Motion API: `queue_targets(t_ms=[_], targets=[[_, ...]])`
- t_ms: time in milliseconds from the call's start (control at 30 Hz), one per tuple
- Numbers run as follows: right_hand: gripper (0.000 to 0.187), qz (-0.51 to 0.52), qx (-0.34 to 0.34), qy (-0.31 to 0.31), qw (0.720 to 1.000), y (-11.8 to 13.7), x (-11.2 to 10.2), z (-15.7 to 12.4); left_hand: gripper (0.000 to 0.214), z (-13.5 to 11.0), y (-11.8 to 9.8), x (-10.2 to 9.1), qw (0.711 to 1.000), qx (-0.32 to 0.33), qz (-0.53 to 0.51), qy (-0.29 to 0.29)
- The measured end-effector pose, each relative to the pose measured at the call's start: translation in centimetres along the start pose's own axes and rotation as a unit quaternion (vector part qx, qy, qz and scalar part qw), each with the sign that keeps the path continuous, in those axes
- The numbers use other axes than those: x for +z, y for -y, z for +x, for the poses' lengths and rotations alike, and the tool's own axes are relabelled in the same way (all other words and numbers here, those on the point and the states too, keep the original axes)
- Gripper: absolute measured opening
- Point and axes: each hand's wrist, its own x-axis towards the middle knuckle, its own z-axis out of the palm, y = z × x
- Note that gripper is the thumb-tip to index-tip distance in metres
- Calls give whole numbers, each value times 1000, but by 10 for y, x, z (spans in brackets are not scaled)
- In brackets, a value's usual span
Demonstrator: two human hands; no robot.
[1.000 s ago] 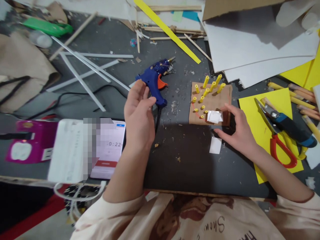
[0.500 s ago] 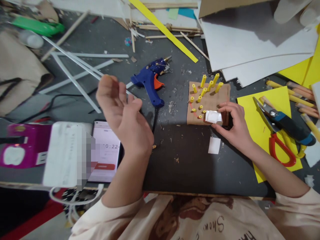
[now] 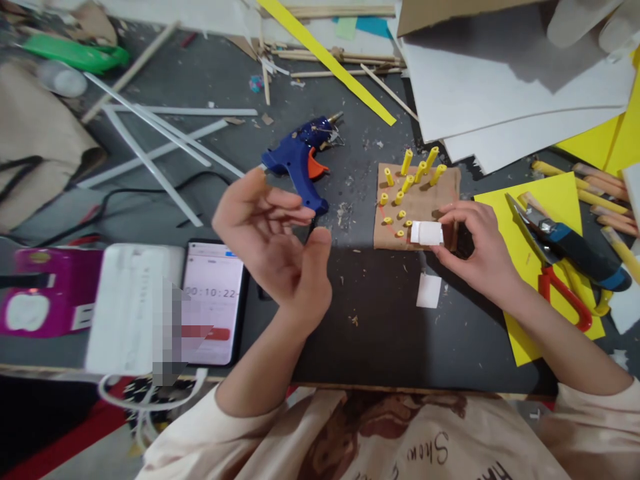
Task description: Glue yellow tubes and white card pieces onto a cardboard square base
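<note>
White card (image 3: 427, 233) at the tips of the right hand (image 3: 473, 243), thumb by the near right corner, fingers curled beside the far one. Perhaps pinched, perhaps only steadied: cannot tell, with the contact too small to read. Apparently layered, one piece over another, and placed over the near edge of the brown base (image 3: 447, 193), right of the shortest yellow pegs (image 3: 407, 184). With so slight a hold, likely to skid or turn askew at a small bump, or to lift away with a fingertip in case of anything tacky beneath. Also a risk of bending a peg through a sideways push, given such thin stems so close. Nearer the table edge, spare card (image 3: 429, 291), flat and loose, easy to sweep off with the wrist. Further left, left hand (image 3: 280, 247) bare of any load, palm showing, thumb and loosely curled fingers well apart. Just beyond those fingertips, glue gun (image 3: 295, 157) on its side; liable to swing if knocked, and to burn if hot, though no way to tell from here. Right of the base, scissors (image 3: 550, 277) on yellow paper (image 3: 500, 227), close to the forearm and easily jostled by a careless reach.
</note>
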Motion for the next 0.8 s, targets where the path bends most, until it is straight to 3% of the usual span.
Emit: queue_targets(t_ms=[200,400,567,800], targets=[[18,-71,-2,71,995,15,-17,10,42,4,-5,1,998,-65,5,-8],[18,-150,-50,115,981,29,-26,22,50,4,-6,2,1000,-14,-20,-2],[21,-189,-67,137,970,37,-27,30,44,3,-10,2,999,-24,-12,24],[23,-174,-67,155,970,45,-27,37,47,2,-4,0,998,3,-32,54]])
